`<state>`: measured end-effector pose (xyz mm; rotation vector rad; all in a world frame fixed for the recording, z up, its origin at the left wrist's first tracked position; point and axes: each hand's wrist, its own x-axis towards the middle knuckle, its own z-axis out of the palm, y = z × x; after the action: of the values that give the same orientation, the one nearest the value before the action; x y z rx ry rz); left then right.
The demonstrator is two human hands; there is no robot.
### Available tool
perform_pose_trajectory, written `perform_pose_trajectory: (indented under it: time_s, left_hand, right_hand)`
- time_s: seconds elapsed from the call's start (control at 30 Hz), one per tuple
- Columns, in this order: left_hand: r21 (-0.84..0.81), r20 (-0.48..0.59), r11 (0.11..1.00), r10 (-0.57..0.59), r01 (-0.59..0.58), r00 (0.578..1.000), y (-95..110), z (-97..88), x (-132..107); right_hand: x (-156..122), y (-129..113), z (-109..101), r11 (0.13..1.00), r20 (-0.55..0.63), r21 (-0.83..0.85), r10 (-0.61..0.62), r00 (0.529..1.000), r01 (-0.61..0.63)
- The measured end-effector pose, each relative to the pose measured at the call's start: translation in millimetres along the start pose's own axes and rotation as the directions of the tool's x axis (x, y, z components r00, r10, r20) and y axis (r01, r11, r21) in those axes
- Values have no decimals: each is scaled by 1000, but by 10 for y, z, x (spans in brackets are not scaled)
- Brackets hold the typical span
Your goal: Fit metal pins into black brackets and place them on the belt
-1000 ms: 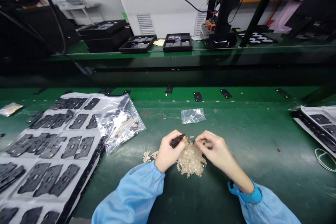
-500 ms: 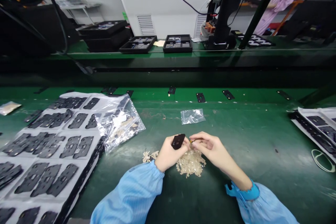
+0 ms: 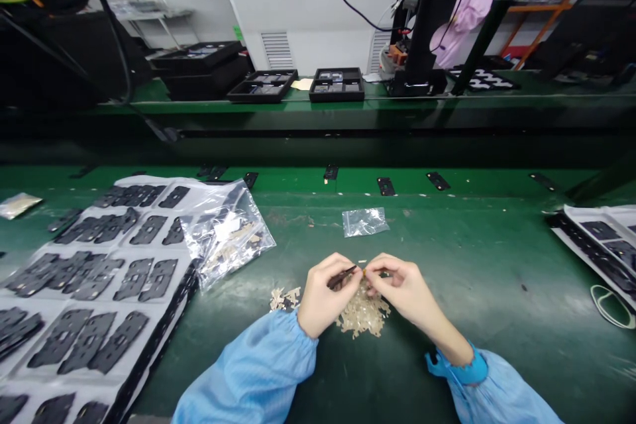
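My left hand (image 3: 326, 295) is shut on a small black plastic part (image 3: 342, 276), which shows nearly edge-on between thumb and fingers. My right hand (image 3: 403, 286) pinches a small tan piece (image 3: 365, 272) at its fingertips, right against the end of the black part. Beneath both hands lies a heap of tan film scraps (image 3: 362, 315) on the green bench mat (image 3: 447, 258). A smaller cluster of the same scraps (image 3: 284, 299) sits beside my left wrist. Light blue sleeves cover both forearms.
To the left, a white sheet (image 3: 89, 338) carries rows of black plates, with a clear bag of tan pieces (image 3: 226, 235) on it. A small clear bag (image 3: 364, 222) lies ahead. Another sheet of plates (image 3: 596, 245) sits right. Black trays (image 3: 336, 84) stand on the shelf behind.
My left hand has turned the black part from face-on to nearly edge-on. My hands have come closer together, with the tan piece now at the part's end.
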<state>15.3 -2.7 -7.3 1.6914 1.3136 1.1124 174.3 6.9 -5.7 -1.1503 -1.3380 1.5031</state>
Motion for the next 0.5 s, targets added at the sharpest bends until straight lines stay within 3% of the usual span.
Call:
perform_pose_trajectory:
  time_s: [0.2, 0.4, 0.5]
  left_hand:
    - [36, 5, 999, 35, -35, 999, 7, -5, -21]
    - [8, -12, 1000, -9, 9, 1000, -33, 19, -42]
    - [13, -25, 999, -47, 47, 999, -39, 20, -33]
  right_hand:
    - [-28, 68, 25, 991, -47, -111, -87, 995, 81]
    - [-52, 72, 71, 942, -22, -262, -226, 974, 212]
    - [-57, 56, 93, 943, -9, -249, -230, 973, 221]
